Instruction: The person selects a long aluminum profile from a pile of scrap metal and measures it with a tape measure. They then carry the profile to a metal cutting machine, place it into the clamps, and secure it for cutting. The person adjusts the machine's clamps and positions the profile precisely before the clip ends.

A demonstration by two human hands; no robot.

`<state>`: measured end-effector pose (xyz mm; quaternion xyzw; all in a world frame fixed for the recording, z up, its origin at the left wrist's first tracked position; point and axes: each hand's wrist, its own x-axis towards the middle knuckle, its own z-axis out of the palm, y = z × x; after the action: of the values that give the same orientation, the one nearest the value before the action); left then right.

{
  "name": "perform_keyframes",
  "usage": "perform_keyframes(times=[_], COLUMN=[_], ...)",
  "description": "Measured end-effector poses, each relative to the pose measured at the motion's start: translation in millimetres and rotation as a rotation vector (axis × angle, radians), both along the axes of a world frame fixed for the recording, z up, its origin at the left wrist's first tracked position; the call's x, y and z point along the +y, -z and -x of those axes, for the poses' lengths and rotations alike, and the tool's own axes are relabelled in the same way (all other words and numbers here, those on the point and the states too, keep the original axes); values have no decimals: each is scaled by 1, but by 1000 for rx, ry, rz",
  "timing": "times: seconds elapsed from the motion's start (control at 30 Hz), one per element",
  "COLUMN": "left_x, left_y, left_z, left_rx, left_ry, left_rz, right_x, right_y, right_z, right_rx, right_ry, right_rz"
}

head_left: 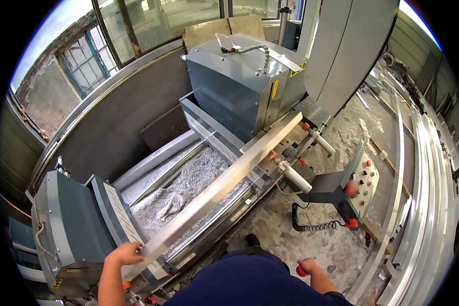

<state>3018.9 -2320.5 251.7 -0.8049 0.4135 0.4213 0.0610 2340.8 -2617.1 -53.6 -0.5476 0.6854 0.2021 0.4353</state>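
Note:
A long, straight silvery metal profile (209,196) lies across the two heads of a grey double-head cutting machine, running from lower left to upper right. My left hand (125,256) is at its near left end, fingers stretched out and spread, at or just beside the bar; contact is hard to tell. Down at the lower right, beside my body, my right hand (315,270) is closed around a small round red knob-like thing (302,271). What that thing belongs to is hidden. Two white clamp cylinders (297,178) with orange tips stand along the bar's far right part.
Metal chips (199,176) and a crumpled cloth (172,204) fill the machine bed. A control panel (364,178) with buttons stands to the right, a coiled black hose (311,227) hanging below it. Long metal profiles (423,204) are stacked along the right side.

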Motion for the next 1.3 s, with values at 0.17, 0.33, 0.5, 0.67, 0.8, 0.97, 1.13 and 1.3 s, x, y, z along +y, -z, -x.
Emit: perform_keyframes(times=[0.17,0.33,0.5,0.67,0.8,0.97,1.13,1.3], left_x=[-56,-162,-180,-149,-181,-151,-114,-109], left_y=[29,67,67,90,91,86,96,100], left_z=[52,125,97,51,71,78,70,69], left_rx=[-91,-397,-517,-407,-533,-509,-631,-646], left_ry=[96,59,-38,-175,-150,-151,-189,-257], left_rz=[101,354,343,428,449,390,383,417], right_x=[-44,-64,-77,-103,-110,-145,-165,-178], right_y=[-15,1,15,56,66,43,25,28], right_z=[-39,-42,-31,5,6,-53,-66,-57], right_rx=[-132,-51,-15,-422,-4,131,191,-144], right_ry=[11,54,28,-353,-170,-440,-632,-1112], right_rz=[89,-28,-38,50,-130,-121,-77,112])
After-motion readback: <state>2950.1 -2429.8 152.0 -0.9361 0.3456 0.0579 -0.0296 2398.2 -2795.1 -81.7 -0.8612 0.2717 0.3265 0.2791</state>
